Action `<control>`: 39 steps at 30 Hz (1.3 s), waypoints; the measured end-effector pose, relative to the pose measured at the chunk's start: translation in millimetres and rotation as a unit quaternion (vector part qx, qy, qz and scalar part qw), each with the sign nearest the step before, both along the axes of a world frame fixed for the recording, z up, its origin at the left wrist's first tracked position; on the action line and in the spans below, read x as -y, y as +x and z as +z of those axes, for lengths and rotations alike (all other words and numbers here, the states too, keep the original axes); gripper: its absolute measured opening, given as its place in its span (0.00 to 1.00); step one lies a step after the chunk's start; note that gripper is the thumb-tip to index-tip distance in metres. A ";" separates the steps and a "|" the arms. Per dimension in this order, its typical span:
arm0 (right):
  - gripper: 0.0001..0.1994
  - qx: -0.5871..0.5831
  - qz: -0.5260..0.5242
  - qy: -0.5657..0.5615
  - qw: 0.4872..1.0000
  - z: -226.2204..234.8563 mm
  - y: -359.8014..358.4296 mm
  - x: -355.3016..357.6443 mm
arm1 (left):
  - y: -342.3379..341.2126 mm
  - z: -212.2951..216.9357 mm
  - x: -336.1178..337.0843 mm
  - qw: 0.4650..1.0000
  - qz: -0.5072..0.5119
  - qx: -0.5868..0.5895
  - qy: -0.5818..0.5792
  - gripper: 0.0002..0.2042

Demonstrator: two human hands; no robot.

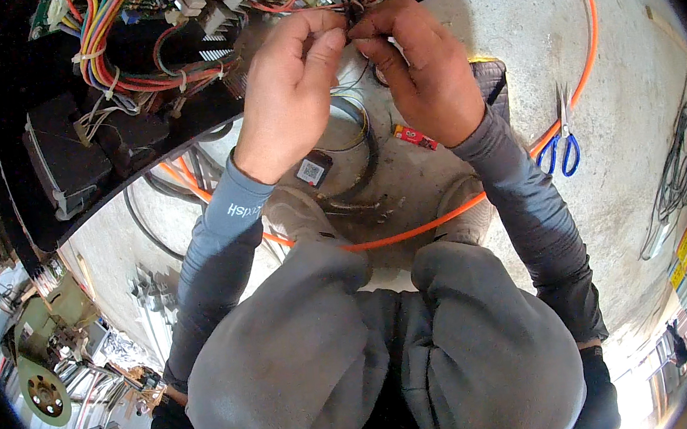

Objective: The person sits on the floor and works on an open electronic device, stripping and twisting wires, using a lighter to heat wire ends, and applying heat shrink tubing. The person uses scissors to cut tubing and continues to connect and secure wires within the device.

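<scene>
My left hand and my right hand are raised together at the edge of an open black machine panel full of coloured wiring. Both pinch thin dark wires between thumb and fingertips, the fingers of the two hands almost touching. The wire ends are hidden by my fingers. A thin wire strand hangs down between the hands. Grey sleeves cover both forearms, and my grey-trousered knees fill the lower middle.
An orange cable loops over the concrete floor and under my knees. Blue-handled scissors lie at the right. A roll of tape and a small red item sit below my hands. A grey wire bundle lies far right.
</scene>
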State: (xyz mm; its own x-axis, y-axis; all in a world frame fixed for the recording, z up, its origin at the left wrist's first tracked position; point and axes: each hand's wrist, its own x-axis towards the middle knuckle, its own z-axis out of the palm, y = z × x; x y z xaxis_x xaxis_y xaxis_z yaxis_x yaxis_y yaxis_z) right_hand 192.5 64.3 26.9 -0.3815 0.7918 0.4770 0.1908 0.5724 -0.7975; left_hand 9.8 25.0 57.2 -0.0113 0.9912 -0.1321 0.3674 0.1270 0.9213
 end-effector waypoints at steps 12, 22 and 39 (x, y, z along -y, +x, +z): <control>0.07 -0.062 -0.053 -0.007 0.997 -9.5 -9.9 10.0 | -7.3 10.9 -1.3 0.997 -0.030 0.064 -0.036 0.11; 0.09 -0.187 -0.035 -0.272 0.943 -13.2 -13.4 22.2 | -1.7 4.4 -1.7 0.998 -0.011 0.007 0.063 0.09; 0.10 -0.106 0.043 -0.353 0.929 18.1 -8.3 -5.9 | 14.1 6.7 3.5 0.994 0.086 0.047 0.047 0.11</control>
State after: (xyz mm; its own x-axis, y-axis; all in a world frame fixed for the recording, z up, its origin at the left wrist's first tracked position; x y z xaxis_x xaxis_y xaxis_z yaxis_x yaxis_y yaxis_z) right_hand 184.3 70.2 45.0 -0.4150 0.9065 -0.0781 -0.0351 -0.1017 -0.9942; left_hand 23.9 21.5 63.9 -0.1739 0.9836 -0.0480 0.2588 0.0927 0.9615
